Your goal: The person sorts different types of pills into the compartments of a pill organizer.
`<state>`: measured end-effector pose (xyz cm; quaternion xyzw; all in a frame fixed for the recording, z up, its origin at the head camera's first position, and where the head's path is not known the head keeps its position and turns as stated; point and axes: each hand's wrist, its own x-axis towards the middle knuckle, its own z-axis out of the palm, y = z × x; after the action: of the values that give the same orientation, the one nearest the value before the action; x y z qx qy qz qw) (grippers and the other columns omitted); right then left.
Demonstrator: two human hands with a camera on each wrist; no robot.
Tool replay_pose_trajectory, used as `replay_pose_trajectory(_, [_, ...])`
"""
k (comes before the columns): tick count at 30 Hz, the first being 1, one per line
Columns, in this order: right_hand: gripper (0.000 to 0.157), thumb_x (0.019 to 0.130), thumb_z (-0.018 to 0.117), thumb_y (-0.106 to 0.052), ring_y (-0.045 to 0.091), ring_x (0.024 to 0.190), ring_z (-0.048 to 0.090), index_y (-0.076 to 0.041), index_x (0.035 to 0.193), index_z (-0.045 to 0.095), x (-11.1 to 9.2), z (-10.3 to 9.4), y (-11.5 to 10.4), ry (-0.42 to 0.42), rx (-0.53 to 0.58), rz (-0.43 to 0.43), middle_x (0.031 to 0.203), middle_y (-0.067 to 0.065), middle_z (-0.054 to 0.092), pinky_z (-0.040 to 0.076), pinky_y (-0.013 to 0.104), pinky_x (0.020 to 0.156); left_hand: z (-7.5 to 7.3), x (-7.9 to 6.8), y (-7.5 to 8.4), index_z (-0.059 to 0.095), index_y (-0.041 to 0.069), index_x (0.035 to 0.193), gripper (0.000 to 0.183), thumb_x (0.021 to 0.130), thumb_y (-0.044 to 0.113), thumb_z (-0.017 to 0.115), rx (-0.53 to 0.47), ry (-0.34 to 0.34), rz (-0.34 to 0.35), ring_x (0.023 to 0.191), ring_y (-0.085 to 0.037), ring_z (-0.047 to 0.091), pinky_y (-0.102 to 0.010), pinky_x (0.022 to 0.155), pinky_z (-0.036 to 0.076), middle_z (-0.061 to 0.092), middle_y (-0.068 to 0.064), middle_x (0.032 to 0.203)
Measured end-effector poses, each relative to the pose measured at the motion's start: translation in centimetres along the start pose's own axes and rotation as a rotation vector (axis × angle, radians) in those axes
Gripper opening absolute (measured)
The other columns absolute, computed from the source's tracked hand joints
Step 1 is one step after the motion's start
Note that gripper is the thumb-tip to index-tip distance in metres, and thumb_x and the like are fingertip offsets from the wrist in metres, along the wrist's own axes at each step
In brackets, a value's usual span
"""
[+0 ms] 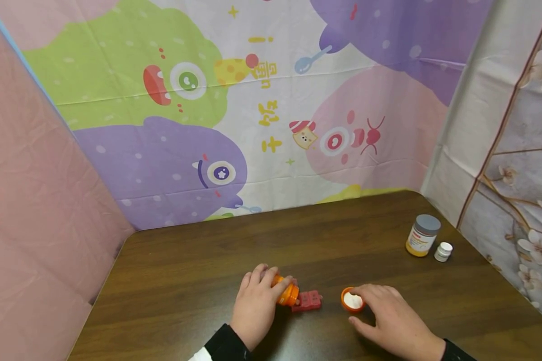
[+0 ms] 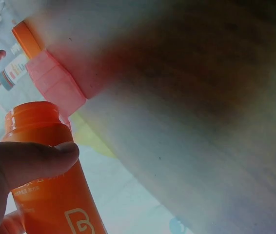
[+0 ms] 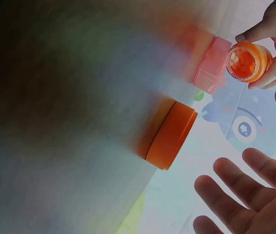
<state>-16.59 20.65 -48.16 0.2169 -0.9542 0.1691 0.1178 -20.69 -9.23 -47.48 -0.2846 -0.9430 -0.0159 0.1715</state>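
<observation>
My left hand grips an orange bottle, thumb across its side below the neck. The bottle is uncapped and tilted, its mouth facing right beside a translucent red pill box. Pale tablets show inside the bottle's mouth in the right wrist view. The pill box sits on the table, partly behind the bottle in the head view. Right of it lies an orange cap with its white inside facing up. My right hand hovers beside the cap, fingers spread and holding nothing.
A jar with a grey lid and a small white bottle stand at the right rear of the brown wooden table. A cartoon-print cloth hangs behind the table's back edge.
</observation>
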Motion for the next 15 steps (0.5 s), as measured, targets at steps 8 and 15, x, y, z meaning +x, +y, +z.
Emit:
replay_pose_trajectory(8, [0.047,0.077,0.076,-0.045,0.012,0.101,0.055,-0.016,0.113,0.065,0.01,0.02,-0.01,0.003,0.004,-0.001,0.106,-0.004,0.065,0.043,0.048,0.089,-0.22,-0.03,-0.06,0.064,0.033,0.126,0.057,0.077,0.007,0.078,-0.008,-0.019,0.005,0.124,-0.03,0.036,-0.053,0.097,0.039,0.055,-0.005,0.13])
replay_pose_trajectory(15, [0.047,0.076,0.076,-0.045,0.013,0.101,0.055,-0.016,0.112,0.065,0.0,0.11,0.02,0.019,0.0,-0.015,0.105,-0.004,0.065,0.043,0.048,0.089,-0.26,0.03,-0.09,0.062,0.032,0.128,0.056,0.079,0.011,0.079,-0.001,-0.038,0.021,0.126,-0.031,0.034,-0.054,0.098,0.039,0.054,-0.005,0.131])
